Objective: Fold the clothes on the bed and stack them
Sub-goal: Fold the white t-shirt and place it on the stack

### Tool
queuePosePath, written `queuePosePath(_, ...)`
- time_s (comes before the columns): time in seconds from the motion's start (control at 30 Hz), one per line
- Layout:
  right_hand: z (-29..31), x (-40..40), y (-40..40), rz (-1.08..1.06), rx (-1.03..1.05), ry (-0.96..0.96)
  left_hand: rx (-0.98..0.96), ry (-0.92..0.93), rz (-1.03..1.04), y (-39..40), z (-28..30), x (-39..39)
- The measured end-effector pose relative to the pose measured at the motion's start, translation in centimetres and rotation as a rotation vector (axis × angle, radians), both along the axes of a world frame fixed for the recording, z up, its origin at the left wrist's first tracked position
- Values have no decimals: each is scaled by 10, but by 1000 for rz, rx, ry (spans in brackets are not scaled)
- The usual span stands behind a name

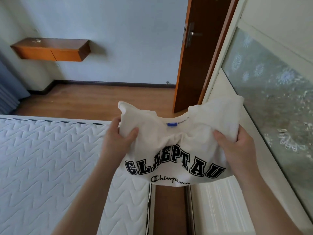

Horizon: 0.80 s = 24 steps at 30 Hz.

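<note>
A white T-shirt (171,146) with large black arched letters and a small blue neck label hangs in the air in front of me, above the bed's right edge. My left hand (118,138) grips its left shoulder, thumb on the front. My right hand (237,145) grips the right shoulder the same way. The shirt is bunched between the two hands and its lower part is folded under or hidden. The bed (42,158), a white quilted mattress, lies at the lower left with no other clothes in sight.
A narrow strip of wooden floor (167,209) runs between the bed and a white wardrobe (220,200) with a patterned glass door on the right. A brown door (194,56) stands open ahead. An orange wall shelf (50,50) hangs at the far left.
</note>
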State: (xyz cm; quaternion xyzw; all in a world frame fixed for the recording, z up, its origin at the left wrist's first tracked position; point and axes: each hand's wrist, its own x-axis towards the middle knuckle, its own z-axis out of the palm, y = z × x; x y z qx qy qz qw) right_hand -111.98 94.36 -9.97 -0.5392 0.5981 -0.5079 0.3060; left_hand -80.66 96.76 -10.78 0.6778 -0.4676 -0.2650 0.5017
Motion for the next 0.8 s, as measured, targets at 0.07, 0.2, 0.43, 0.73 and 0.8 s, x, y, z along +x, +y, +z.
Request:
queuePosePath(0.07,0,8,-21,6,-1,8,6,-16,-26,-24,5,3)
queuePosePath(0.2,1,21,-70,29,2,23,-16,-21,-34,-66,7,12)
queuePosePath(0.43,-13,41,-182,98,24,-7,-16,-10,72,-148,-5,39)
queuePosePath(0.73,-24,57,-324,166,115,-116,-41,16,174,-248,1,62)
queuePosePath(0.8,-29,62,-347,161,124,-130,-32,30,182,-266,-1,68)
